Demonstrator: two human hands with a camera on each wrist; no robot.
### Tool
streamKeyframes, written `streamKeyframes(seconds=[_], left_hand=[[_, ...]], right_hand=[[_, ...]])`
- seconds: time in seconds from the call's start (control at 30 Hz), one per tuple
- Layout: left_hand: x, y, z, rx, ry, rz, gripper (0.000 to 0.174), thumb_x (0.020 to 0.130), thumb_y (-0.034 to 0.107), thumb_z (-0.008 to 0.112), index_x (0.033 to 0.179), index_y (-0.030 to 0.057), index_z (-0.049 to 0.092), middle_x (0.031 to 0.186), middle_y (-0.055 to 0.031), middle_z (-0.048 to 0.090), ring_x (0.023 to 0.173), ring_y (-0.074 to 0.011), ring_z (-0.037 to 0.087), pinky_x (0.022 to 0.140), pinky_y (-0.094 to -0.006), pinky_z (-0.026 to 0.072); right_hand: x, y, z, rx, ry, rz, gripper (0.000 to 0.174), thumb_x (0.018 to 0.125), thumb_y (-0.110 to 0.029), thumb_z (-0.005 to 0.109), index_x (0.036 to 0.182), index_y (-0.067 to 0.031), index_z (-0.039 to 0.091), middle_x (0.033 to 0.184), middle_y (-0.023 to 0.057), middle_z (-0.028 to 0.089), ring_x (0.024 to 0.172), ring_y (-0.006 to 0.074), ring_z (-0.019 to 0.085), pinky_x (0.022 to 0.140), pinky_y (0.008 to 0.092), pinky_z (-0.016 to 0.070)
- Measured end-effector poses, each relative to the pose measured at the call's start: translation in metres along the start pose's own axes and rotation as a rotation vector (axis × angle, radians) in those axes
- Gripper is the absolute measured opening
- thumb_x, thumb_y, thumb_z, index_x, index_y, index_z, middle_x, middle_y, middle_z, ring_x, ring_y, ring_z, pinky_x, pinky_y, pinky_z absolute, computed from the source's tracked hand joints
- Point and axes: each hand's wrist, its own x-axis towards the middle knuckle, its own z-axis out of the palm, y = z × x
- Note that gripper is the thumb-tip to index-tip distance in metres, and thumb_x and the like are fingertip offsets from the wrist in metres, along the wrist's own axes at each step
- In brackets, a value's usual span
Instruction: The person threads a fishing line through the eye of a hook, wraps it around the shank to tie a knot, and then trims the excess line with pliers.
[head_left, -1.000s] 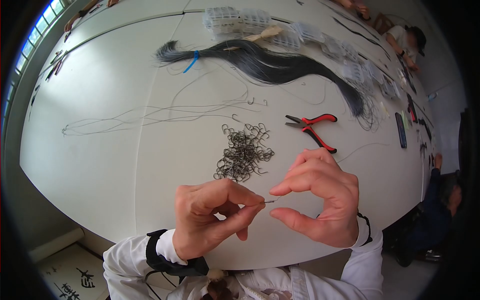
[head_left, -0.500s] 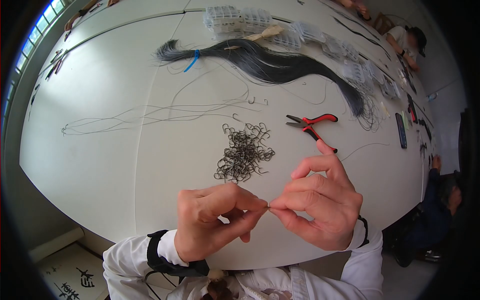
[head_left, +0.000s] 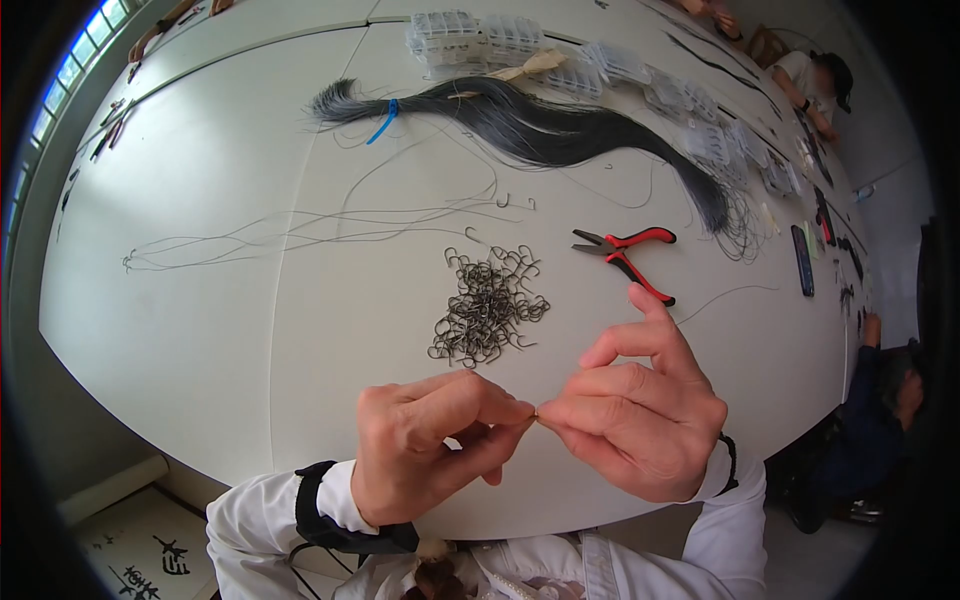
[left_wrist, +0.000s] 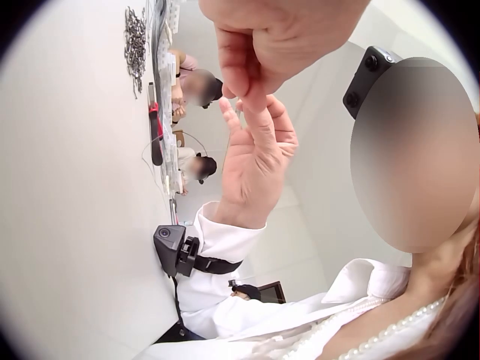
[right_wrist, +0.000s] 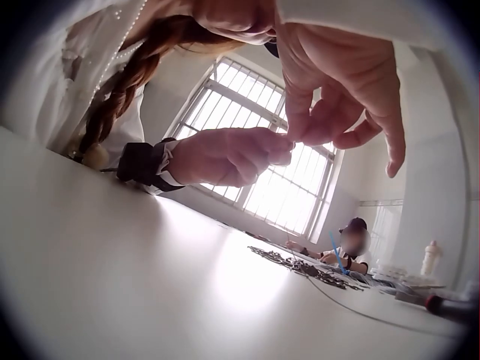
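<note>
In the head view my left hand (head_left: pixel 430 440) pinches a tiny piece between thumb and index finger. My right hand (head_left: pixel 640 420) pinches at the same spot, its tips meeting the left ones and its other fingers raised. Only a speck of the piece shows; the fingertips cover the rest. A thin dark strand (head_left: pixel 740 290) runs out on the table beyond the right hand. The pile of dark hooks (head_left: pixel 485 310) lies just past both hands. Held above the table, the left hand (right_wrist: pixel 229 154) and right hand (right_wrist: pixel 345 75) touch at the fingertips in the right wrist view.
Red-handled pliers (head_left: pixel 625 255) lie beyond my right hand. A long dark strand bundle (head_left: pixel 540 125) with a blue tie (head_left: pixel 382 122) crosses the table (head_left: pixel 180 350). Behind it stand clear boxes (head_left: pixel 445 45). Looped strands (head_left: pixel 230 245) lie at left, a phone (head_left: pixel 802 260) at right. Other people sit around.
My right thumb and index finger, apart a second ago, have closed together against the left fingertips. The short dark piece that stuck out of the left pinch is now mostly covered.
</note>
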Motion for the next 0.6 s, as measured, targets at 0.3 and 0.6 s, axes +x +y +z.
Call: streamKeyframes(seconds=[0.3,0.6], left_hand=[[0.0016,0.0004,-0.0018,-0.021,-0.016,0.015,0.01,0.076,-0.015,0.062,0.077,-0.006,0.058,0.076,-0.0127,0.065,0.055,-0.0168,0.066,0.045,-0.0226,0.0517],[0.0018,0.0037,-0.0031,-0.131,0.016,-0.044,0.01,0.077,-0.016,0.059,0.081,-0.0073,0.057,0.079,-0.0143,0.064,0.057,-0.0171,0.066,0.045,-0.0223,0.0519]], right_hand=[[0.0015,0.0046,0.0006,0.128,-0.026,0.091,0.024,0.057,-0.005,0.08,0.078,-0.0081,0.069,0.077,-0.0009,0.061,0.079,0.021,0.057,0.092,0.0497,0.0422],[0.0077,0.0059,-0.0078,0.244,-0.031,0.225,0.031,0.055,-0.002,0.08,0.083,-0.0087,0.069,0.077,0.0005,0.064,0.082,0.0228,0.054,0.067,0.0294,0.0461]])
